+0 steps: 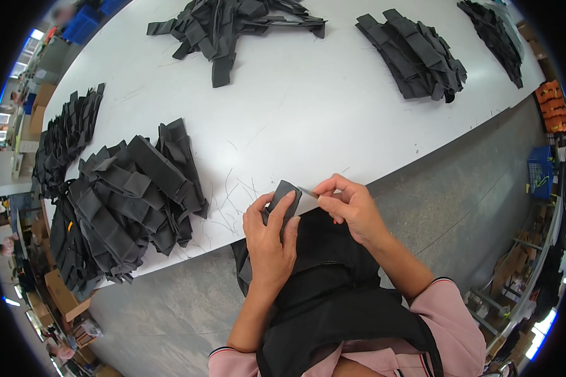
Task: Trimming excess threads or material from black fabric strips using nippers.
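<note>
Dark-grey fabric piece [284,196] sits at the near edge of the white table [308,113], lifted just off it and held up in front of the person's chest, probably so the head camera — the only view here — looks straight down on its short end. Left hand [270,242] wraps it from below, thumb on one face and fingers [288,210] pressed on the other, a closed pinch that keeps the strip stiff and upright. Right hand [349,204] comes in from the other side with thumb and forefinger pressed together on something thin and pale at the strip's upper corner; it looks like a loose thread or a small blade, but it is too small to tell which. A larger black cloth [333,283] lies in the lap below both hands, seemingly as an apron or catch-all. To the person's left a heap of folded dark pieces [132,201] lies within easy reach, with a neater row [66,138] behind it near the table's far-left edge. Three more piles sit well apart across the table: a loose one [233,28], a stacked one [415,56] and a narrow one [493,34] by the rim. Thin stray threads [229,201] lie on the table just beside the hands.
</note>
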A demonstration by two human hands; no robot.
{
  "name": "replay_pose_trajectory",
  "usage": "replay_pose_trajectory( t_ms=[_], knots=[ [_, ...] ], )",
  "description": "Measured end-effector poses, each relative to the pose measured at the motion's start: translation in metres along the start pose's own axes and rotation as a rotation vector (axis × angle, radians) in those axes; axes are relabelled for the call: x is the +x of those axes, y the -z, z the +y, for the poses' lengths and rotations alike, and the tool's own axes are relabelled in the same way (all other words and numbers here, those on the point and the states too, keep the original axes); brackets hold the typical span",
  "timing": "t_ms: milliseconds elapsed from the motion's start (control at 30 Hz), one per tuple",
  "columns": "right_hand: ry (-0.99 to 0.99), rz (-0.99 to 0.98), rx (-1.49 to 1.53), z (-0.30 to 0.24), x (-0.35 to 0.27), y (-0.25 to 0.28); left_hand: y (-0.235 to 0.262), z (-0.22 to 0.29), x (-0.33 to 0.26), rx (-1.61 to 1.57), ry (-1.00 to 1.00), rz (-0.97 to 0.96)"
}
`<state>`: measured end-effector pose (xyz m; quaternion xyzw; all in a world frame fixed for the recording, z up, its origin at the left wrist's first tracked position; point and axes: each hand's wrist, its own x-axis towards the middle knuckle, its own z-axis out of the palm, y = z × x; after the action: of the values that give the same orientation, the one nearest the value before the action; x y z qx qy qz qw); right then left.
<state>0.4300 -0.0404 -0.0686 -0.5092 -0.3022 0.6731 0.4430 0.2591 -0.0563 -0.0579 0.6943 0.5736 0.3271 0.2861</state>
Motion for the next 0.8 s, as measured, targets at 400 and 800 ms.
replay_pose_trajectory(
  t_ms=[400, 800],
  knots=[
    [-0.061, -0.056, 0.31, 0.013, -0.002, -0.021, -0.003, -0.003, 0.001, -0.258, 0.059, 0.013],
    [-0.146, 0.006, 0.301, 0.009, 0.023, -0.017, 0.012, -0.013, 0.002, -0.854, 0.291, -0.272]
  ],
)
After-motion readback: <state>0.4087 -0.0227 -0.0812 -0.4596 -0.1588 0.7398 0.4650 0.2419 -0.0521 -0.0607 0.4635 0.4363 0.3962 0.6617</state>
